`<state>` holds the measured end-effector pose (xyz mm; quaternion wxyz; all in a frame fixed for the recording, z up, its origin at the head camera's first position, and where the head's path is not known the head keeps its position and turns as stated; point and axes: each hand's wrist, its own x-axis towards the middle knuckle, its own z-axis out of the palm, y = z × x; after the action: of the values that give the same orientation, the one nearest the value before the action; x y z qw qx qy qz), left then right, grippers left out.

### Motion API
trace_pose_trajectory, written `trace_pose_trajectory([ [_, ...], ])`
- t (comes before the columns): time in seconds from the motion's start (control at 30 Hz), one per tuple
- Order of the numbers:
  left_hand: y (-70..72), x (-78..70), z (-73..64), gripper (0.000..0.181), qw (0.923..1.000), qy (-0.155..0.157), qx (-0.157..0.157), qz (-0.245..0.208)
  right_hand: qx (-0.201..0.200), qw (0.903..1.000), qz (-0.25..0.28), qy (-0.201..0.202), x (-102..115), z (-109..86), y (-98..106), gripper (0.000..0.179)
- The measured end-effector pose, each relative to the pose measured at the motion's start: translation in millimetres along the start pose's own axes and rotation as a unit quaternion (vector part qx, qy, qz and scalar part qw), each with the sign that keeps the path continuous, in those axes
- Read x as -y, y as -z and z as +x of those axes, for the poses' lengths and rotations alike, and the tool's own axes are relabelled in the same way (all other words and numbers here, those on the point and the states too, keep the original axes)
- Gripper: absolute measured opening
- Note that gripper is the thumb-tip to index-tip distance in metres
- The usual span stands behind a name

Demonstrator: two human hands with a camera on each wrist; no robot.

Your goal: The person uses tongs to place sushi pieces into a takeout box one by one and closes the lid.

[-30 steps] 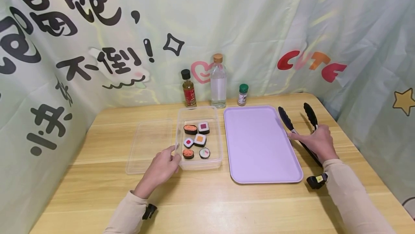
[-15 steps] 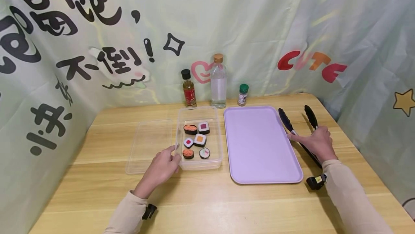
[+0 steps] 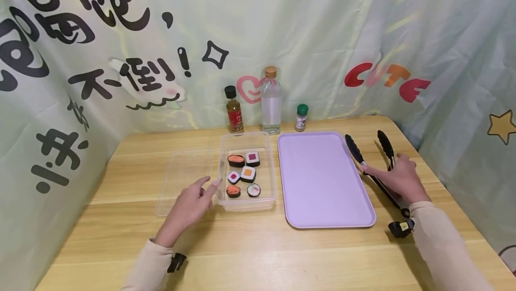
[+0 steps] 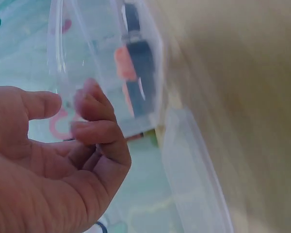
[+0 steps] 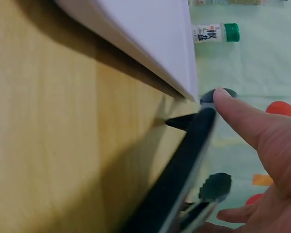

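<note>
In the head view my left hand (image 3: 186,210) hovers beside the near left corner of a clear plastic container (image 3: 247,206), its fingers loosely bent around nothing. The left wrist view shows a gap between thumb and fingers. Inside the container lie several sushi pieces, among them an orange-topped one (image 3: 236,160) and a square roll (image 3: 248,173). At the right, my right hand (image 3: 404,181) spans a pair of black-tipped tongs (image 3: 383,186) with spread arms. Its thumb reaches straight to the left arm of the tongs; in the right wrist view the fingers are extended, not curled round them.
A lilac tray (image 3: 322,179) lies between container and tongs. The clear lid (image 3: 187,177) is flat on the table left of the container. Along the back stand a red-labelled bottle (image 3: 235,114), a tall clear bottle (image 3: 271,107) and a green-capped shaker (image 3: 301,118).
My left hand has come off the container's edge and shifted left and down. My right hand has loosened around the tongs and moved slightly right. Container and tray stay put.
</note>
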<state>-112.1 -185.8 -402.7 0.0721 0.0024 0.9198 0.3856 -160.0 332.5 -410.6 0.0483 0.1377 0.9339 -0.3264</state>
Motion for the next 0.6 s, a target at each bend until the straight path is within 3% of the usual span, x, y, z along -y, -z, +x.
trace_pose_trajectory([
  [0.23,28.2,15.5,-3.1,0.053,0.9972,-0.014,-0.053,0.050,-0.034,0.9987,-0.025,0.028,-1.3,-5.1,12.3,0.120],
  [0.6,64.2,55.0,1.7,0.046,0.9929,0.007,-0.080,0.089,-0.121,0.9853,-0.006,0.121,8.3,-16.1,17.9,0.075],
])
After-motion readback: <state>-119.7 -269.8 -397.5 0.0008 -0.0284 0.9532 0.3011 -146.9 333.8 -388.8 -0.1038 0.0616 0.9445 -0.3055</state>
